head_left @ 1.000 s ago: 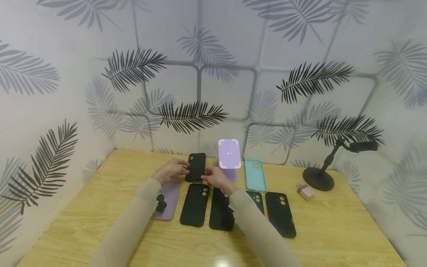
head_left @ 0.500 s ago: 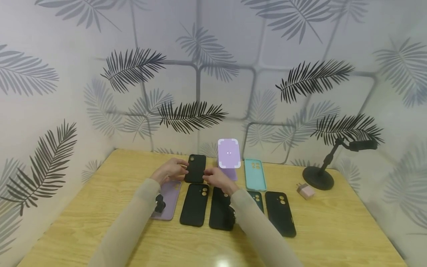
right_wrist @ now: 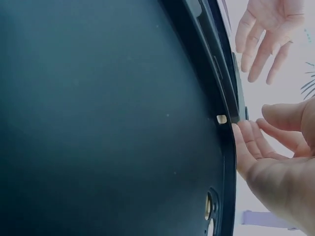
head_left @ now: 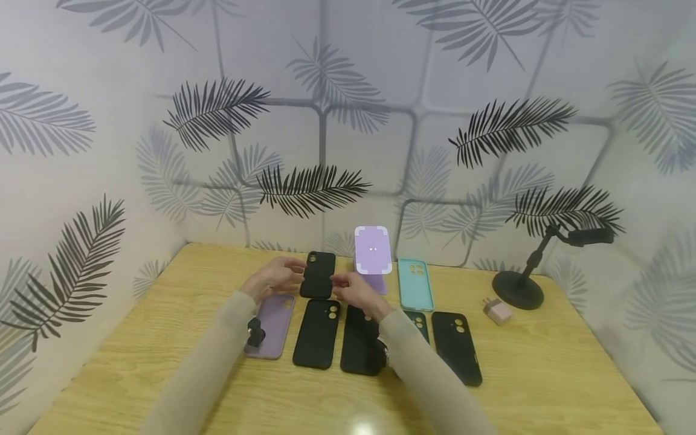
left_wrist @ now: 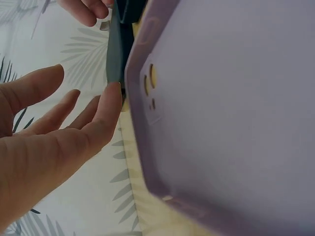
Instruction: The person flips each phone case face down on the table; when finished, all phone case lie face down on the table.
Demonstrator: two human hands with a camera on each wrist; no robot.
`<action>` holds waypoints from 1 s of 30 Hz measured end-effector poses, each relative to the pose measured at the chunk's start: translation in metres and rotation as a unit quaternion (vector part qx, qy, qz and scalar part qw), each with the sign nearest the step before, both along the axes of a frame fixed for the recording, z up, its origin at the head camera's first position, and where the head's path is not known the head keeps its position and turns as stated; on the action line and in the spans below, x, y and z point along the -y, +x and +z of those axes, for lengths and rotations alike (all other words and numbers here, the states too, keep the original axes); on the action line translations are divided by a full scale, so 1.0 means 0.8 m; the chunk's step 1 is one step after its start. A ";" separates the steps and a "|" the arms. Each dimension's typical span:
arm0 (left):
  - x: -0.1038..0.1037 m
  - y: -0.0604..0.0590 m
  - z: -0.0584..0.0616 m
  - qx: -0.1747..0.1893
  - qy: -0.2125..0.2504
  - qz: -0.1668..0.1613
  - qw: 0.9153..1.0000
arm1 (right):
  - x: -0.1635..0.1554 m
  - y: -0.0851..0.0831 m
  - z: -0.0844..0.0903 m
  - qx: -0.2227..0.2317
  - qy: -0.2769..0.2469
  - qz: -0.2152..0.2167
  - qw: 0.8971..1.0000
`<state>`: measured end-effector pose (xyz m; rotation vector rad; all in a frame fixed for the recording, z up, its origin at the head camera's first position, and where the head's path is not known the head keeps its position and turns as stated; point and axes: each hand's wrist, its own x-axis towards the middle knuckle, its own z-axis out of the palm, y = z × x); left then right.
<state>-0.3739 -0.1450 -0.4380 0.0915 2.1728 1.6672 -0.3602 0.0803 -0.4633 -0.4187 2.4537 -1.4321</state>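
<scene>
While the black phone case (head_left: 318, 275) lies at 12 o'clock on the tabletop (head_left: 522, 374), it is flanked by the left hand (head_left: 273, 277) and right hand (head_left: 356, 289), both relaxed, perhaps just touching its edges.

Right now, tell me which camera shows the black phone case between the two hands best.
The head view: the black phone case shows whole, lying on the table between the left hand and right hand. The left wrist view catches only its thin edge; in the right wrist view I cannot tell it from the nearer dark case.
</scene>
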 end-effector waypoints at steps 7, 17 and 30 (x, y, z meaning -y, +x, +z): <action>0.017 0.013 0.014 -0.032 0.021 -0.037 0.999 | 0.000 0.012 0.009 -0.043 -0.033 0.009 0.999; 0.052 0.040 0.010 -0.053 0.011 -0.060 0.997 | 0.015 0.042 0.019 0.019 -0.086 0.086 0.992; 0.095 0.076 0.001 -0.089 -0.059 -0.051 0.993 | 0.044 0.078 0.016 0.103 -0.116 0.168 0.974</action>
